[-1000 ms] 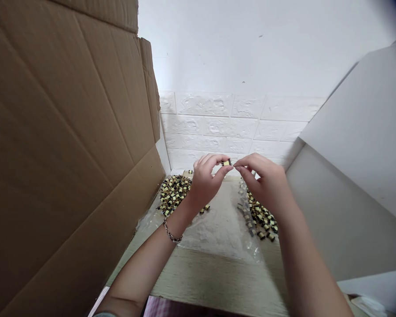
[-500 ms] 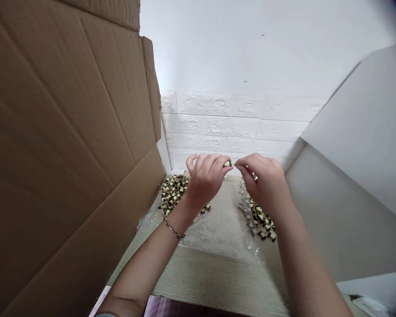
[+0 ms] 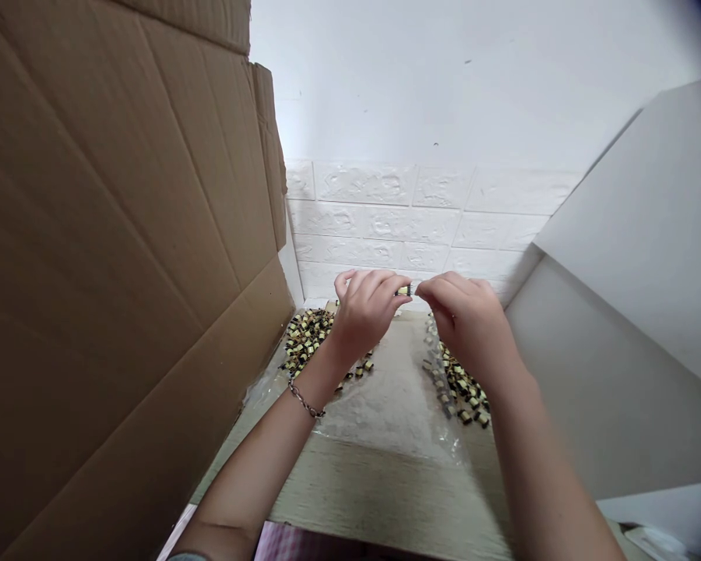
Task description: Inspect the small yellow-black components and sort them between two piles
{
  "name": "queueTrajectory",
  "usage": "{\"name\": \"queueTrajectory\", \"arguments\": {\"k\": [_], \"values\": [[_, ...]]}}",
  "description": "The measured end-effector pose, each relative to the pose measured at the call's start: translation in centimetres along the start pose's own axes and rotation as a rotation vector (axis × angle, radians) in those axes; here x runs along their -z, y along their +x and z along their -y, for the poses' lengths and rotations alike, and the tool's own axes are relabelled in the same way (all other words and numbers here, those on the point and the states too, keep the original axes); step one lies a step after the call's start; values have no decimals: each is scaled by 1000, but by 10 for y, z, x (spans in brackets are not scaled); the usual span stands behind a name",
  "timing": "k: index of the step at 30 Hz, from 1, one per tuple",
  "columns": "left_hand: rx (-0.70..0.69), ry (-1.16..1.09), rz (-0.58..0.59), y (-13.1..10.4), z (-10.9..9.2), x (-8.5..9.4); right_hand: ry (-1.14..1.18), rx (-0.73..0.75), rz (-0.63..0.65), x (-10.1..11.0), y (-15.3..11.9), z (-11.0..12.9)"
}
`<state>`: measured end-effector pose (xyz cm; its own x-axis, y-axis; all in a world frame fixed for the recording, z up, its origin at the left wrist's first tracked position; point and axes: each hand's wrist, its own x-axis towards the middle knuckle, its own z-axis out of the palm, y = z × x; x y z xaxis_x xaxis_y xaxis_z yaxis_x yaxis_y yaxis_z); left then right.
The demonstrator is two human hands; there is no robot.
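Note:
Between the thumb and fingers of my left hand (image 3: 367, 305) is a small yellow-and-black transformer (image 3: 404, 291), its thin pins pointing right. My right hand (image 3: 459, 315) is closed in a pinch just beside those pins; whatever its fingertips hold, if anything, is too small to make out. Both hands are raised above a clear plastic bag (image 3: 385, 425) lying flat. Behind my left wrist lies a pile of similar transformers (image 3: 308, 335), partly hidden by the hand. A second heap of transformers (image 3: 464, 389) sits below my right hand, some of it under the plastic.
A tall cardboard sheet (image 3: 122, 234) walls off the left side. White panels (image 3: 619, 312) stand on the right, and a white brick-pattern wall (image 3: 379, 222) closes the back. The pale green tabletop (image 3: 374, 487) runs along the front, with pink checked cloth (image 3: 286, 543) below its edge.
My hands stay almost where they were, with the transformer still in the left. The fingertips of my right hand have shifted very slightly beside the pins.

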<state>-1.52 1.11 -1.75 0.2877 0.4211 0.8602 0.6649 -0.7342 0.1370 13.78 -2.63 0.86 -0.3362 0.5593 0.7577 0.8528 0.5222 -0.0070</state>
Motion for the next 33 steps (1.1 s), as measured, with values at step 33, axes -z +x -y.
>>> {"name": "queueTrajectory", "arguments": {"k": [33], "values": [[-122,227,-76,-1,-1,-2,-34,-33,-133,-18,-1,3]]}}
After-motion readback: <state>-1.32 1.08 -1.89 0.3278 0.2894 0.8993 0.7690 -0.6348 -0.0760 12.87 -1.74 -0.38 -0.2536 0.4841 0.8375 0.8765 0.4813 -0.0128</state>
